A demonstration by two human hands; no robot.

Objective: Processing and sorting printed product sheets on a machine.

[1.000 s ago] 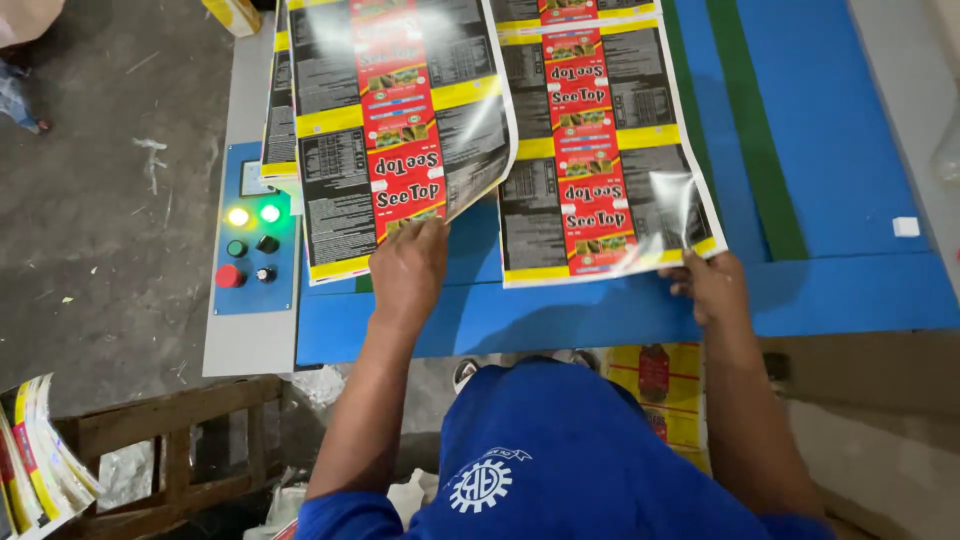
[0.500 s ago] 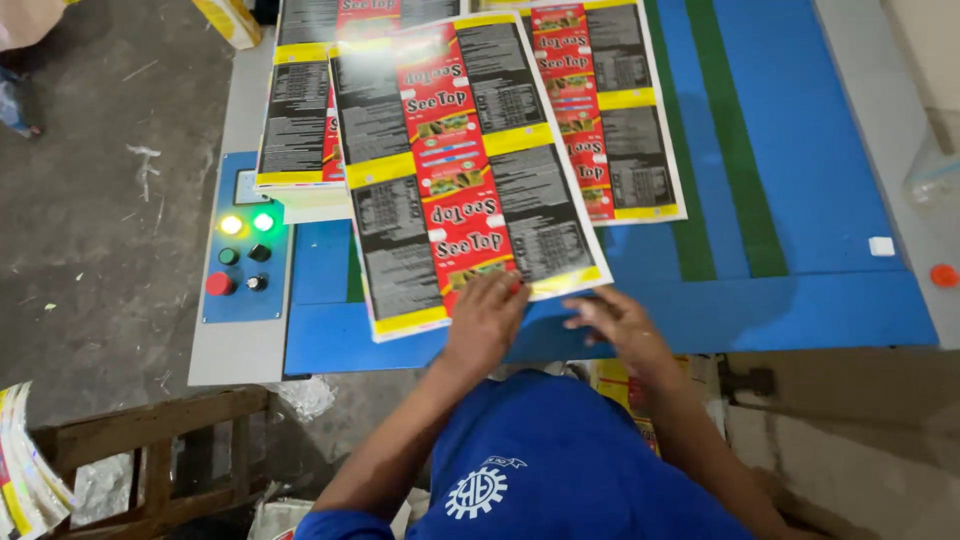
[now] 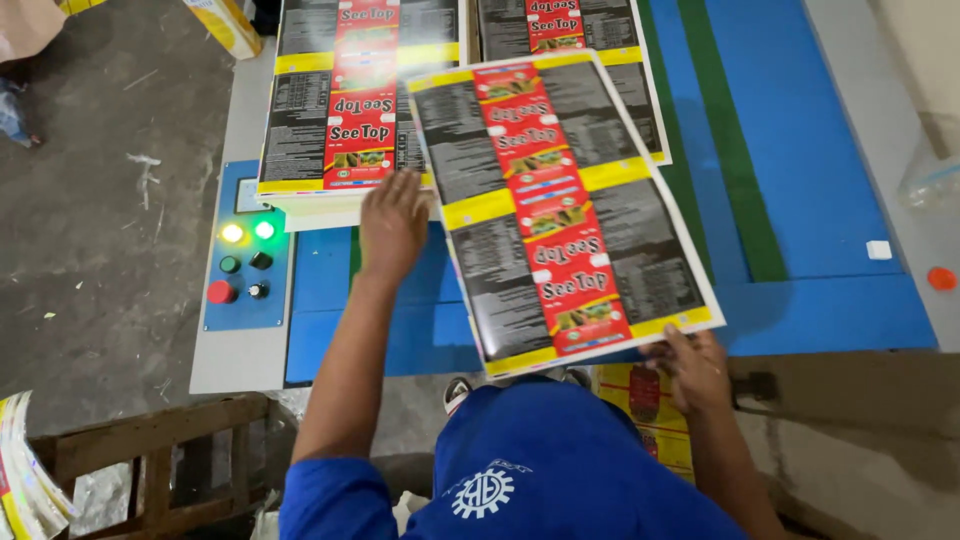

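My right hand [image 3: 690, 367] grips the near right corner of a large glossy printed sheet [image 3: 560, 210], black with yellow bands and a red strip down its middle. The sheet hovers at a slant over the blue table [image 3: 830, 310]. My left hand [image 3: 393, 222] lies flat with fingers spread beside the sheet's left edge, at the near edge of a stack of like sheets [image 3: 345, 110]. A second stack of such sheets [image 3: 600, 60] lies behind, partly hidden by the lifted sheet.
A control panel [image 3: 243, 260] with lit green lamps and red and black buttons sits at the table's left end. A wooden frame [image 3: 150, 460] and more printed sheets [image 3: 25, 480] stand on the floor at lower left. A small white block [image 3: 879, 250] rests on the table's right.
The slanted sheet has swung right and toward me, my right hand now gripping its near corner. My left hand has moved off it, up to the left stack.
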